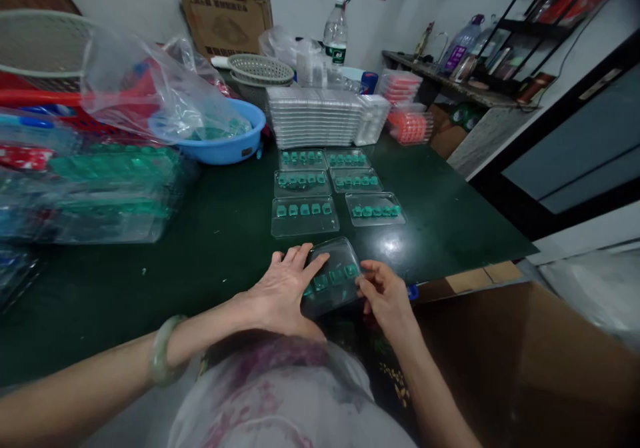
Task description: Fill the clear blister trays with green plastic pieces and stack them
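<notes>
A clear plastic tray [334, 255] with several green pieces in a row is tilted at the table's front edge, between my two hands. My left hand [287, 291] wraps the tray's left side, its thumb and fingers pressed on the plastic. The right edge of the same tray is pinched between thumb and fingers of my right hand [385, 295]. Beyond it, several similar clear trays lie in two columns, among them a near left one [305, 227] and a near right one [377, 220], each with a row of green pieces.
Behind the trays stands a stack of clear trays [315, 118]. A blue basin [225, 151] and blurred bagged green packs [110, 188] sit on the left of the green table [215, 235]. Orange packs [410, 125] are at the back right; an open cardboard box [525, 355] is below right.
</notes>
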Demonstrator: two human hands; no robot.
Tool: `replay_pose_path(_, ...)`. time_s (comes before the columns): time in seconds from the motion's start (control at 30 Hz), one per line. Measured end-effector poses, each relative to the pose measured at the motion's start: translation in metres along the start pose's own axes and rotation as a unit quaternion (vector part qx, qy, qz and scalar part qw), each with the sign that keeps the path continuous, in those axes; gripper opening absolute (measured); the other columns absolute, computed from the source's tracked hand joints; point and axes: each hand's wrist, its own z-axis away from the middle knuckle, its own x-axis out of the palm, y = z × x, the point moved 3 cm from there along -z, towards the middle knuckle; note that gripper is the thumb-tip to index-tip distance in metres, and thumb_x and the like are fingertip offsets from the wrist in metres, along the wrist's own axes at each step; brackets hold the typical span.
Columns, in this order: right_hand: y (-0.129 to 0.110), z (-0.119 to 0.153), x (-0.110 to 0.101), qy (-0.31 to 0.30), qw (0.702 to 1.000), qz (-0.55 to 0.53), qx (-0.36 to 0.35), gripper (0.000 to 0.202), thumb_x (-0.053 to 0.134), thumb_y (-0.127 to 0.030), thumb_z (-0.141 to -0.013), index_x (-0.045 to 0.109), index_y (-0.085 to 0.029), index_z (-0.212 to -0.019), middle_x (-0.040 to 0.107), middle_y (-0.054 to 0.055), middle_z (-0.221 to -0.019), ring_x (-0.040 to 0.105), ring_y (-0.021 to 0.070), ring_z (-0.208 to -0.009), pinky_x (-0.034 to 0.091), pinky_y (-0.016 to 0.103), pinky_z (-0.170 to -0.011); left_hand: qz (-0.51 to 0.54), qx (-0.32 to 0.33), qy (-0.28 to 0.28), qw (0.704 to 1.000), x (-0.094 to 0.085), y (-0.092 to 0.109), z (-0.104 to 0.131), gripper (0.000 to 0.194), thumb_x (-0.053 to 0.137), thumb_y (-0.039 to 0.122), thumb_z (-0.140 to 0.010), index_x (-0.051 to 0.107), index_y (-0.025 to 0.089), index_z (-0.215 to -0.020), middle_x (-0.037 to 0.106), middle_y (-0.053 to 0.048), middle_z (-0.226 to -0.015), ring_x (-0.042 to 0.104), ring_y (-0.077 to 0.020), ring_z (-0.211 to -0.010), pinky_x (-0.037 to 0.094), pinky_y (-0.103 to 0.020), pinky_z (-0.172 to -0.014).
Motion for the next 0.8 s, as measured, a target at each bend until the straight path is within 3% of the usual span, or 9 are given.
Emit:
replay_pose_path(0.13,-0.005,-0.034,-0.001,-0.048,0.996,0.052,-0.046,0.026,0.048,-0.016,-0.068,0.055,-0.016,-0.093,0.058,0.002,-0.073,0.052,0.0103,-0.054,0.037,0.017,-0.038,0.001,-0.032,0.059,0.998,-0.016,-0.011,-0.007,0.085,0.050,0.066,-0.062,0.031,0.021,-0.131,0.028,-0.018,-0.135,0.030,-0.0362,-0.118,0.025,-0.050,-0.089)
replay_pose_path(0.2,-0.009,-0.050,0.000,-0.088,0.991,0.074,-0.064,0.027,0.047,-0.014,-0.067,0.057,-0.015,-0.091,0.059,0.002,-0.073,0.051,0.0094,-0.053,0.037,0.018,-0.040,-0.009,-0.025,0.104,0.994,-0.025,-0.015,-0.021,0.064,0.045,0.055,-0.074,0.037,0.020,-0.127,0.032,-0.015,-0.133,0.033,-0.0318,-0.116,0.028,-0.046,-0.089)
replay_pose_path(0.27,-0.016,-0.063,0.003,-0.128,0.984,0.090,-0.085,0.028,0.046,-0.012,-0.066,0.058,-0.015,-0.092,0.060,0.002,-0.073,0.051,0.0091,-0.054,0.038,0.018,-0.042,-0.015,0.015,0.111,0.994,-0.030,-0.016,-0.039,0.048,0.041,0.041,-0.081,0.040,0.019,-0.124,0.036,-0.013,-0.130,0.036,-0.0274,-0.114,0.030,-0.042,-0.089)
replay_pose_path(0.37,-0.026,-0.079,0.010,-0.187,0.969,0.110,-0.115,0.028,0.046,-0.013,-0.068,0.060,-0.016,-0.092,0.060,0.001,-0.073,0.050,0.0087,-0.055,0.038,0.019,-0.045,-0.015,0.067,0.063,0.996,-0.031,-0.020,-0.064,0.038,0.041,0.027,-0.082,0.045,0.019,-0.119,0.047,-0.011,-0.121,0.043,-0.0240,-0.109,0.032,-0.038,-0.087)
replay_pose_path(0.5,-0.032,-0.098,0.023,-0.232,0.958,0.117,-0.124,0.024,0.049,-0.014,-0.069,0.062,-0.016,-0.089,0.061,0.000,-0.071,0.052,0.0090,-0.057,0.039,0.020,-0.050,0.034,0.049,-0.022,0.998,-0.034,-0.032,-0.078,0.030,0.045,0.027,-0.079,0.053,0.019,-0.106,0.059,-0.008,-0.099,0.054,-0.0209,-0.090,0.038,-0.029,-0.074)
replay_pose_path(0.67,-0.037,-0.114,0.044,-0.233,0.963,0.072,-0.116,0.021,0.055,-0.016,-0.067,0.061,-0.014,-0.087,0.063,0.003,-0.073,0.057,0.0122,-0.065,0.042,0.023,-0.057,0.187,0.012,-0.102,0.977,-0.030,-0.048,-0.071,0.021,0.046,0.030,-0.075,0.060,0.014,-0.080,0.059,-0.003,-0.070,0.052,-0.0131,-0.061,0.036,-0.022,-0.054)
replay_pose_path(0.8,-0.041,-0.107,0.044,-0.178,0.960,0.119,-0.180,0.023,0.055,-0.020,-0.071,0.060,-0.016,-0.093,0.062,0.004,-0.082,0.057,0.0126,-0.068,0.043,0.024,-0.058,0.315,-0.092,-0.090,0.940,-0.017,-0.059,-0.055,0.023,0.043,0.031,-0.076,0.056,0.012,-0.078,0.053,-0.001,-0.062,0.047,-0.0101,-0.053,0.036,-0.021,-0.049)
